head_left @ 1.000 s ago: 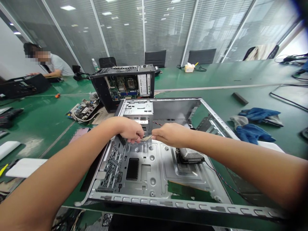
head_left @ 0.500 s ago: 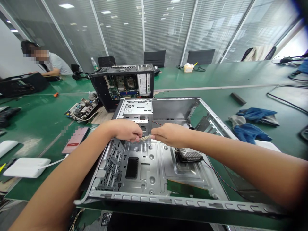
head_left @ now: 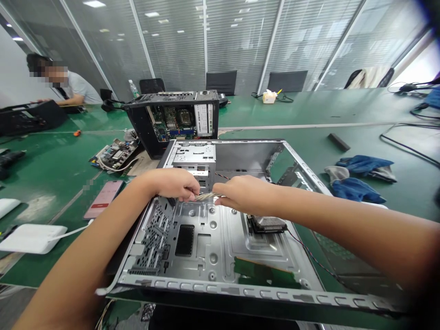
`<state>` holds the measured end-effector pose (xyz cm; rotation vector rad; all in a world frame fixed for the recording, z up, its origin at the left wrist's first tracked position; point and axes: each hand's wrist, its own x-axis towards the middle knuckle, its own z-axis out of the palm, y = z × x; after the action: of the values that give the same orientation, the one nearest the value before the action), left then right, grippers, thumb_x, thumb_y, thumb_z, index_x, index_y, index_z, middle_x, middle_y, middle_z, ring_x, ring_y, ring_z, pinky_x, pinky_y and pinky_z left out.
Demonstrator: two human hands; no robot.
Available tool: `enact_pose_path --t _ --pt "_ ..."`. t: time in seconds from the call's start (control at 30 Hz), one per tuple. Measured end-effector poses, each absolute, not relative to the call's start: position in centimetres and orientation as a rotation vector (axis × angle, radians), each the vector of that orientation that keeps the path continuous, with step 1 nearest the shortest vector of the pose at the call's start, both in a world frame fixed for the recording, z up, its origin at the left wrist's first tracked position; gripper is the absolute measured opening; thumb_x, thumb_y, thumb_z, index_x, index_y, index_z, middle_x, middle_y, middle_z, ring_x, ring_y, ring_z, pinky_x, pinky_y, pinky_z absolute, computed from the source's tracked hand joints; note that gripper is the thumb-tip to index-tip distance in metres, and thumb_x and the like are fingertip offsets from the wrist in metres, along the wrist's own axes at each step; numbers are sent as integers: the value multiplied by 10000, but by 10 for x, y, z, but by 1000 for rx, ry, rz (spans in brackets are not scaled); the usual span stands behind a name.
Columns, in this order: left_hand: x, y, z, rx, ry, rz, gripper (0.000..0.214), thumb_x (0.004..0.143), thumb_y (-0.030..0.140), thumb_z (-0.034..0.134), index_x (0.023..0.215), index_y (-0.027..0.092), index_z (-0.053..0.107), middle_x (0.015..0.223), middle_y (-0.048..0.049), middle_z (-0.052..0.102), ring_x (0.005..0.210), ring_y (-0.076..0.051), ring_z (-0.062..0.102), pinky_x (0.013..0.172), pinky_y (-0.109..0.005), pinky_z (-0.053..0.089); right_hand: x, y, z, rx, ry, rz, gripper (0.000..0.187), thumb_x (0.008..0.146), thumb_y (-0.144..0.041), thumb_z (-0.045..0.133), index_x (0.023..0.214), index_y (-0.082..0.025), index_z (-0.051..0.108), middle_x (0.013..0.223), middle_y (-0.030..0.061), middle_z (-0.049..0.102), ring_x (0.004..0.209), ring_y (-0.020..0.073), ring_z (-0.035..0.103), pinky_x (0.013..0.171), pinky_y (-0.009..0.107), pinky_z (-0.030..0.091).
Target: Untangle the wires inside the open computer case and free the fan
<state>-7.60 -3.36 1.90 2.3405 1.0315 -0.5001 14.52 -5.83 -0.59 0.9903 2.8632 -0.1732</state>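
Note:
An open, stripped silver computer case (head_left: 220,247) lies on its side on the green table in front of me. Over its middle, my left hand (head_left: 177,183) and my right hand (head_left: 240,192) each pinch one end of a short pale bundle of thin wires (head_left: 205,196). Both hands have their fingers closed on it. A finned heatsink (head_left: 268,223) with a red and black lead sits on the case floor just below my right wrist. The drive cage (head_left: 194,158) stands right behind my hands.
A black open computer tower (head_left: 173,120) with its motherboard showing stands behind. A loose circuit board (head_left: 115,155), a phone (head_left: 103,198) and a white box (head_left: 32,238) lie left. Blue gloves (head_left: 359,176) lie right. Another person sits far left.
My view has shifted a little, so the case sits slightly further left in the picture. Both hands keep their pinch on the wire bundle at the same spot.

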Motion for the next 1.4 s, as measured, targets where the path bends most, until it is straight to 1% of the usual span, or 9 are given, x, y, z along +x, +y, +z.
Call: enact_pose_path --t 0.17,0.4,0.6,0.73,0.87,0.97,1.17,1.3,1.4 --pt "-75 -33 20 2350 1016 -504 132 795 232 497 775 197 623 689 9 657 619 -119 562 578 -235 356 148 -56 -10 970 2877 -218 266 944 -420 388 1008 -213 542 762 46 633 616 177 537 516 274 221" --pt "-77 -31 17 2336 1010 -478 134 784 232 511 772 194 638 675 8 652 610 -115 565 578 -231 358 146 -58 -16 1117 2861 -371 364 956 -469 298 922 -210 552 661 25 562 546 152 445 528 279 216" --pt "-74 -33 20 2305 1054 -499 160 746 197 513 775 195 670 668 10 655 618 -118 561 602 -239 370 143 -56 -17 1140 2888 -800 391 954 -441 297 688 -204 458 607 -5 494 546 120 390 551 273 264" --pt "-75 -32 21 2319 1033 -477 144 730 182 511 734 195 654 651 18 647 613 -115 561 606 -234 371 141 -54 -15 1142 2848 -1068 369 945 -405 325 649 -198 399 627 -15 470 583 113 391 572 263 294" --pt "-77 -32 20 2328 1016 -438 149 746 172 490 767 198 635 708 18 665 641 -112 577 628 -227 378 140 -51 -11 1213 2727 -1257 361 948 -374 312 659 -192 430 645 -14 457 592 114 394 585 263 320" --pt "-75 -34 21 2351 1010 -456 148 753 169 480 772 198 624 713 12 665 649 -118 574 616 -228 372 141 -50 -11 1236 2747 -1227 338 938 -371 340 671 -192 441 638 -18 448 591 114 391 579 263 306" --pt "-73 -36 22 2354 1046 -466 151 755 180 491 792 201 636 715 13 669 645 -119 573 599 -228 359 143 -50 -17 1219 2938 -955 324 923 -392 386 666 -199 421 636 -21 468 593 110 388 572 269 263" --pt "-75 -35 19 2344 1078 -429 151 734 195 526 781 200 669 677 19 660 619 -112 563 584 -223 352 141 -52 -15 1207 2900 -996 335 922 -379 389 641 -197 402 617 -25 449 582 107 369 569 266 267" --pt "-77 -33 17 2346 1096 -411 143 728 206 550 782 204 682 655 24 648 595 -107 549 565 -222 347 140 -52 -11 1206 2830 -1138 330 928 -355 380 642 -193 410 622 -23 440 591 108 378 572 260 294"
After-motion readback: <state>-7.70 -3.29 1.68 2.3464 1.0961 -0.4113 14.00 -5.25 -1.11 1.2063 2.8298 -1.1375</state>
